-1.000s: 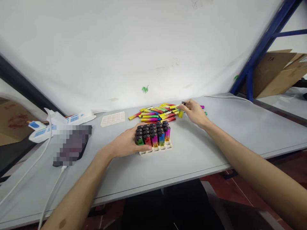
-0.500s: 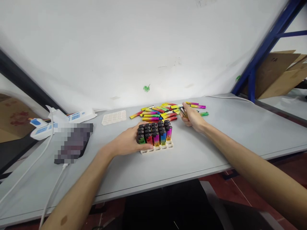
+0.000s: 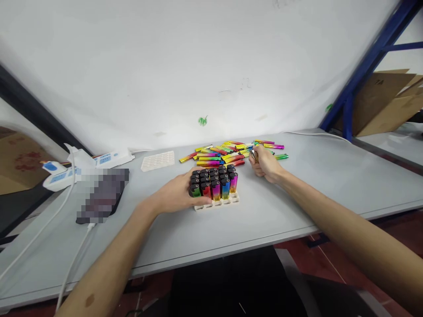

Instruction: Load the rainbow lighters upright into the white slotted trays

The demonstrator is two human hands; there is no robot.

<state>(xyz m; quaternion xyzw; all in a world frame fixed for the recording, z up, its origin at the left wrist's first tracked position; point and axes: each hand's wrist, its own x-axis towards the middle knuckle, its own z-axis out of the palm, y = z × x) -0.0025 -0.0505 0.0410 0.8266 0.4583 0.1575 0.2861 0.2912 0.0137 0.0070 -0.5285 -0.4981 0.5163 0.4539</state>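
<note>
Phone (image 3: 107, 193) left of lighter rack (image 3: 235, 199)

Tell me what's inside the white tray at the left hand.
Lighters with black tops stand in the tray, and open holes show along its front edge. The left hand covers its left side; the lighters hide the holes beneath them.

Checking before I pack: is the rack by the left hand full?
Not full: black-topped lighters stand in the rack, but its near row shows empty holes.
</note>
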